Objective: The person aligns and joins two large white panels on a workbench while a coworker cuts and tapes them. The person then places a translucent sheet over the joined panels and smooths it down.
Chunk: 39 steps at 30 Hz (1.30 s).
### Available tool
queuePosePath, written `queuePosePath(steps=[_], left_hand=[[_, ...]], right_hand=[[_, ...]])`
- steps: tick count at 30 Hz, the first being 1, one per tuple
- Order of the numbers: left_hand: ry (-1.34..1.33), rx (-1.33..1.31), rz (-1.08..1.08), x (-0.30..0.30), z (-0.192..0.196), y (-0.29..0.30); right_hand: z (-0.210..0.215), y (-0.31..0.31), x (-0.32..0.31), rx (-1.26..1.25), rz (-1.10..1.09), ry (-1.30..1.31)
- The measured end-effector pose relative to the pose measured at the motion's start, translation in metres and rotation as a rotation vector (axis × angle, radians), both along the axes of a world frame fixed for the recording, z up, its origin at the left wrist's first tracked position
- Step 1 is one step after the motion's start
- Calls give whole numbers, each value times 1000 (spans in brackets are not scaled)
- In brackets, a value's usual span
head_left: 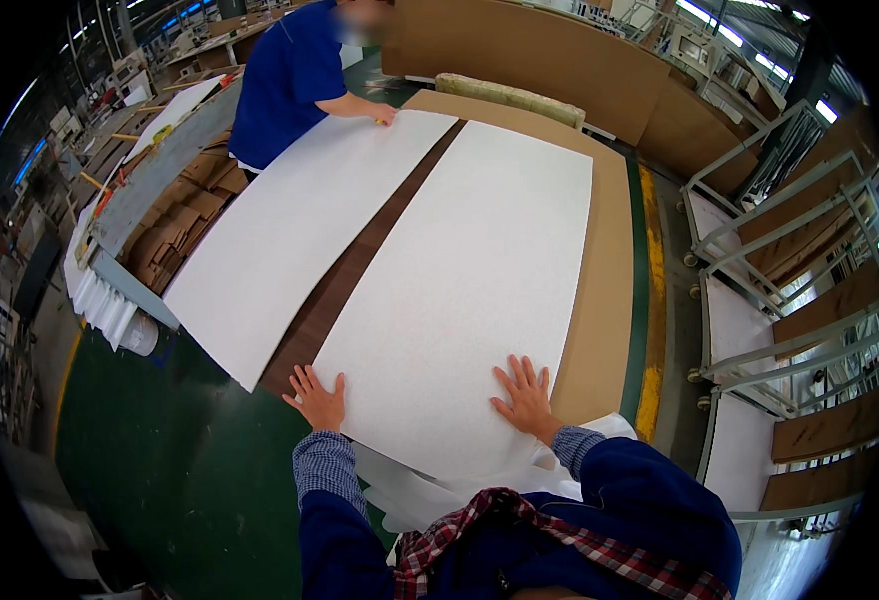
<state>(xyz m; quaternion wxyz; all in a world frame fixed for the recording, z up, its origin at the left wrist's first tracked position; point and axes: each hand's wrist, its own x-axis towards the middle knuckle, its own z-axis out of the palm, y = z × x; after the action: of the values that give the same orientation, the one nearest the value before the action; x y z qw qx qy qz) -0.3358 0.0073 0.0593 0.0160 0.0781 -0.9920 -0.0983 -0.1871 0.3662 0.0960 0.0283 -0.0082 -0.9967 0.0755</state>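
In front of me lies a long white sheet (479, 250), running away from me across the work surface. Fingers spread, my left hand (317, 400) rests at the sheet's near left edge. My right hand (525, 398) lies flat on top of it near the right edge, fingers apart. To the left, a second white sheet (299, 220) is parted from the first by a dark brown board (359, 250) that shows through a narrowing gap. A co-worker's hand (381, 115) touches the far end of that left sheet.
Tan board (604, 280) sticks out right of the sheets. Crumpled translucent wrapping (409, 495) hangs by my body. Metal trolleys (749, 310) stand at the right. On the left, a bench (139, 215) holds folded brown cardboard (184, 215). A co-worker in blue (284, 85) stands beyond it.
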Motion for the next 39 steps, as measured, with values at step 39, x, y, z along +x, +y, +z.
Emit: queuePosePath(steps=[39], left_hand=[[405,1118,1054,-86,-63,-156]], right_hand=[[11,-3,-5,1,-11,-14]])
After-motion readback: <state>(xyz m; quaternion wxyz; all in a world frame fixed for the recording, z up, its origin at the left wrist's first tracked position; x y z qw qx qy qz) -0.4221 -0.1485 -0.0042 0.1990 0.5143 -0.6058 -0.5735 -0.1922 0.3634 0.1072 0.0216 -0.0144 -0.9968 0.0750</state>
